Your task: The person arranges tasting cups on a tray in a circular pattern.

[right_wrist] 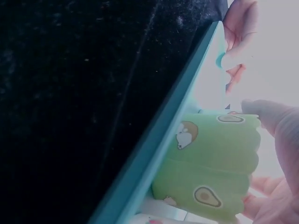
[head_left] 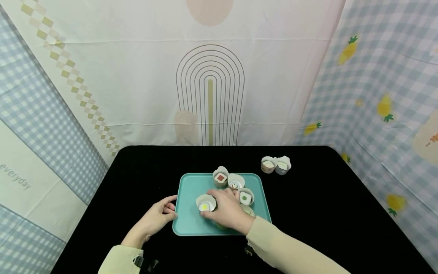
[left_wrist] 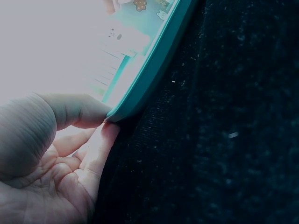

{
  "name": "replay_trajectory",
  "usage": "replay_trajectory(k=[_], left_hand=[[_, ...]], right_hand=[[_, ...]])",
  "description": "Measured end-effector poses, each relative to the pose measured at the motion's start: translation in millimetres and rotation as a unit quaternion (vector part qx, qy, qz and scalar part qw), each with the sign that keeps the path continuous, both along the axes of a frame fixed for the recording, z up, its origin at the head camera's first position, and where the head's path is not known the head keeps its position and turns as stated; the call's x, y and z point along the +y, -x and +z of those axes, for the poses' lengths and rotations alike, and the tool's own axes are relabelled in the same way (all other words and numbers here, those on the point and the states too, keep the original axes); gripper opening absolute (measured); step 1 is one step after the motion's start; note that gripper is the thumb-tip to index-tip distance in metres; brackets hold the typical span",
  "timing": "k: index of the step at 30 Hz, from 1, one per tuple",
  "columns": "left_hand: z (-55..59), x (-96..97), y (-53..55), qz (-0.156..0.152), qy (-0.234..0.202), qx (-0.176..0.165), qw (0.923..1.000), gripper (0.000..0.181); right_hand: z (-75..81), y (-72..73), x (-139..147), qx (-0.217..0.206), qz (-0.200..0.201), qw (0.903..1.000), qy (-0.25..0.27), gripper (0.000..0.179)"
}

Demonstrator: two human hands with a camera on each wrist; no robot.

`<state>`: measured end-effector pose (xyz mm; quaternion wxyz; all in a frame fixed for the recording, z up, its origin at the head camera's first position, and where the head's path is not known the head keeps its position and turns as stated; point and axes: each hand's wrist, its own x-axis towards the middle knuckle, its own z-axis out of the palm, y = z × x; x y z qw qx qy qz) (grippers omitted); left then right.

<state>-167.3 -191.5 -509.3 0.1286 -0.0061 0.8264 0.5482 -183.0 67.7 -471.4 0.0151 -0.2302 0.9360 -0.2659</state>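
Observation:
A turquoise tray (head_left: 189,190) lies on the black table. My left hand (head_left: 155,217) pinches its left rim (left_wrist: 154,60) between thumb and fingers, as the left wrist view shows. Over the middle of the tray, my right hand (head_left: 227,209) grips a paper cup (head_left: 202,199) that has a white block with a yellow mark in it. A green paper cup (right_wrist: 205,163) with avocado prints stands close by in the right wrist view; in the head view my right hand mostly hides it. Whether the held cup touches the tray I cannot tell.
Behind and right of my right hand, the tray bears a cup with a red-marked block (head_left: 220,177), a white-lined cup (head_left: 236,179), a cup with a green-dotted block (head_left: 245,197) and a partly covered cup (head_left: 248,210). Two more cups (head_left: 268,167) stand on the table's back right.

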Motion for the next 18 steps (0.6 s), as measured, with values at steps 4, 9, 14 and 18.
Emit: replay_trajectory(k=[4,9,14,18], left_hand=[[0.0,0.3,0.2,0.001,0.001,-0.001,1.0000,0.061],[0.3,0.9,-0.4,0.003,0.006,0.003,1.0000,0.062],[0.0,1.0,-1.7,0.002,0.009,0.010,0.9999,0.061],[-0.1,0.3,-3.3,0.001,0.011,0.015,0.9998,0.061]], right_hand=[[0.2,-1.6,1.1,-0.003,-0.002,1.0000,-0.006,0.065],[1.3,-4.1,1.8,-0.008,-0.002,0.9999,-0.008,0.065],[1.9,-6.5,2.3,-0.007,-0.002,0.9999,-0.008,0.064],[1.3,-8.3,2.7,-0.002,0.003,1.0000,-0.007,0.062]])
